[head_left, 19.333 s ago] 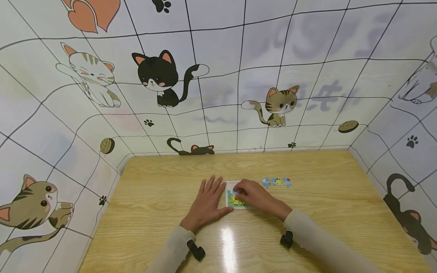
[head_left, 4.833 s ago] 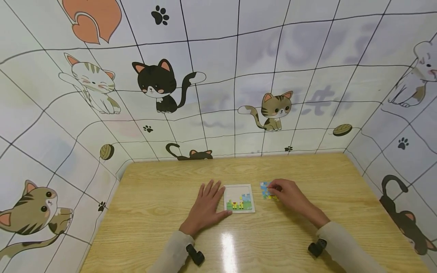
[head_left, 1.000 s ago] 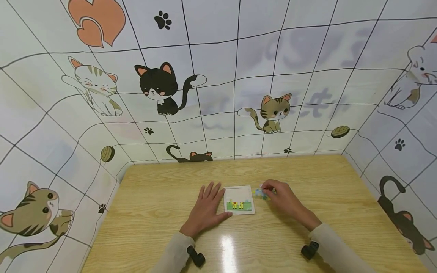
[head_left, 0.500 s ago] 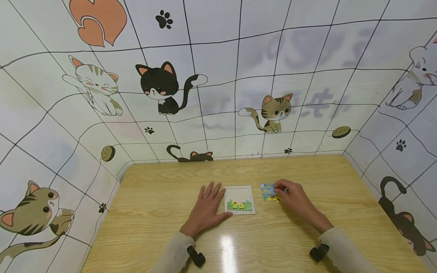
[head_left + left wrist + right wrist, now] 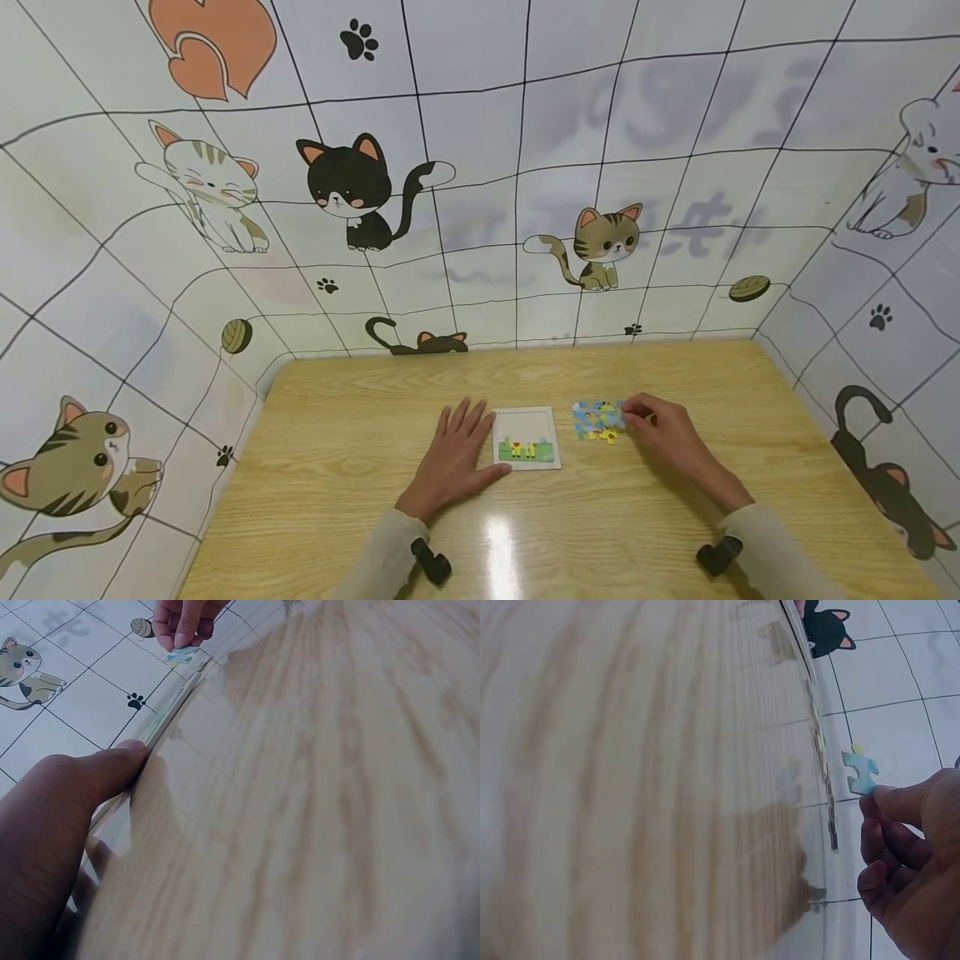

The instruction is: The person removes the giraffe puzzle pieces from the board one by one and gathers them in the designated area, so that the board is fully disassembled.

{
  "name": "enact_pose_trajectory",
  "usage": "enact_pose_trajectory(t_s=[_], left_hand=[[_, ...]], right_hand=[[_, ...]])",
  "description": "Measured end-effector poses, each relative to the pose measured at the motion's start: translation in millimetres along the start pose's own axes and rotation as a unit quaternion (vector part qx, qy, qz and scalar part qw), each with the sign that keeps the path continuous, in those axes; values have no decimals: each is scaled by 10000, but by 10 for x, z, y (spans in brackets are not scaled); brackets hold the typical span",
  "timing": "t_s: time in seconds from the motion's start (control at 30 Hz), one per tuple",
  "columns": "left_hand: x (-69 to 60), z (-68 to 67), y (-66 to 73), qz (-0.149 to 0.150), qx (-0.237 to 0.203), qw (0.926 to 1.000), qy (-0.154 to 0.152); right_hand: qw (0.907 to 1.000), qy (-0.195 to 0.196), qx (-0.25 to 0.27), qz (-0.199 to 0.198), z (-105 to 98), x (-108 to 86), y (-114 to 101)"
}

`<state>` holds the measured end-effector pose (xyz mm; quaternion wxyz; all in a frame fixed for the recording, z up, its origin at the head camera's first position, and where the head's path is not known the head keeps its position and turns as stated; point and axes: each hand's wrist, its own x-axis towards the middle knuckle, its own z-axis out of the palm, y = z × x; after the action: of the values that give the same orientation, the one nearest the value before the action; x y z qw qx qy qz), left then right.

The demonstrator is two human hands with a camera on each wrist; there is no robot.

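A white square puzzle tray (image 5: 522, 419) lies on the table, with green and yellow pieces joined along its lower part. My left hand (image 5: 452, 462) rests flat at the tray's left side, fingers spread; its thumb (image 5: 120, 766) touches the tray's edge in the left wrist view. Right of the tray lies a cluster of loose blue and yellow puzzle pieces (image 5: 597, 420). Over the right end of that cluster, my right hand (image 5: 666, 427) pinches one pale blue puzzle piece (image 5: 862, 773) between thumb and fingertips. The piece is held above the tabletop, as the right wrist view shows.
The wooden table (image 5: 360, 417) carries the tray and pieces. A white wall (image 5: 480, 200) with cat drawings and grid lines stands behind it and wraps both sides. Dark wrist cameras (image 5: 718, 556) sit on both sleeves.
My right hand has moved right, from beside the tray to the cluster's right end. Blue pieces seen inside the tray about five seconds ago are gone from it. The left hand stays put.
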<state>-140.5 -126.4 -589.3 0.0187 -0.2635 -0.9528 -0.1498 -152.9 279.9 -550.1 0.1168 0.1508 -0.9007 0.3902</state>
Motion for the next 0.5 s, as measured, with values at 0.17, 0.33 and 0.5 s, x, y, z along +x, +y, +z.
enact_pose_trajectory(t_s=[0.17, 0.33, 0.5], left_hand=[[1, 16, -10, -8, 55, 10000, -25], [2, 13, -8, -7, 76, 10000, -6], [-5, -7, 9, -11, 0, 10000, -29]], right_hand=[[10000, 47, -48, 16, -53, -19, 36], [9999, -25, -125, 15, -110, -44, 58], [9992, -272, -219, 210, -154, -62, 71]])
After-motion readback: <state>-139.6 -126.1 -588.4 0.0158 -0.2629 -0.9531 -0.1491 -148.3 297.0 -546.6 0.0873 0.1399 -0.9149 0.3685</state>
